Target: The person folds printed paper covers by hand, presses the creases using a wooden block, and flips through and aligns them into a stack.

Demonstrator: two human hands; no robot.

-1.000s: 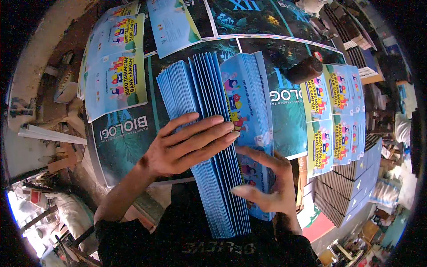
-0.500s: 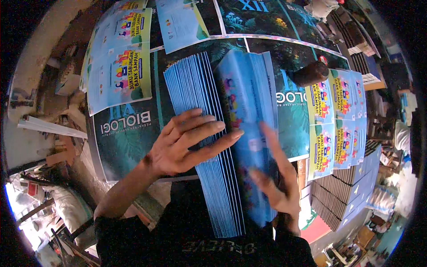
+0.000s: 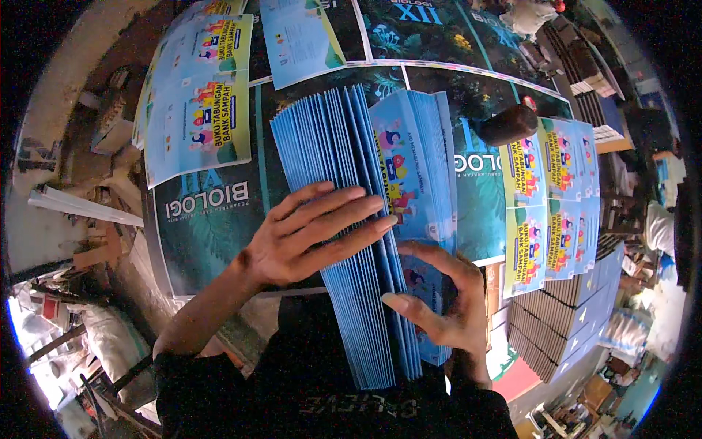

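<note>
now the right hand is back, pinching sheets against the blue stack the left hand clasps.

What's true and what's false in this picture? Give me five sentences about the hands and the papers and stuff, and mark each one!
1. The left hand lies across a row of blue folded sheets. True.
2. The right hand is holding the dark brown rounded object. False: the right hand is at the right side of the row, and the dark brown rounded object lies away from it.
3. Another blue pile lies just right of the row. True.
4. The printed sheets at the left are plain red. False: these printed sheets are blue and yellow with colourful drawings.
5. The person's sleeves are dark. True.
</note>
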